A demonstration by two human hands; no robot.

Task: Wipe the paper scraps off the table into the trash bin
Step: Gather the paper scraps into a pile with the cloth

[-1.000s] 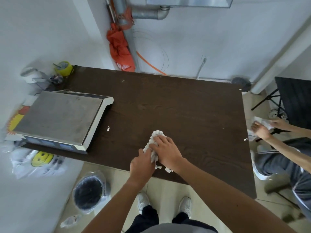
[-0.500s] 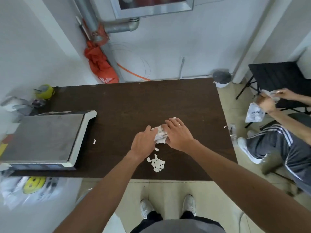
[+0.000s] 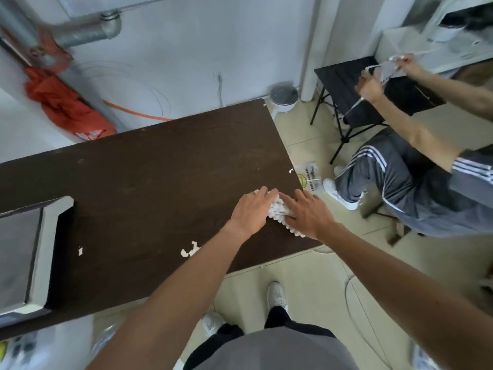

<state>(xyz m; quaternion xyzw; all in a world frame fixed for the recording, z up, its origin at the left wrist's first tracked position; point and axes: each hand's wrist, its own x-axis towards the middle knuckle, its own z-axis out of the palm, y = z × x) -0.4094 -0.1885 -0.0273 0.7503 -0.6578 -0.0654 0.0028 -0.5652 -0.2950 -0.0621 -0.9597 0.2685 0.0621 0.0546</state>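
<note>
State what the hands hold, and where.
Nothing gripped: left hand and right hand press a crumpled white paper towel onto the dark brown table, one on each end.

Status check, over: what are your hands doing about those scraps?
Both flat on cloth: left hand, right hand, near table edge. Unswept scraps to their left. Nothing in the way.

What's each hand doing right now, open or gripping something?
Left hand: open, fingers flat, pressing the white paper towel onto the table.
Right hand: open, pressing the same towel.
</note>
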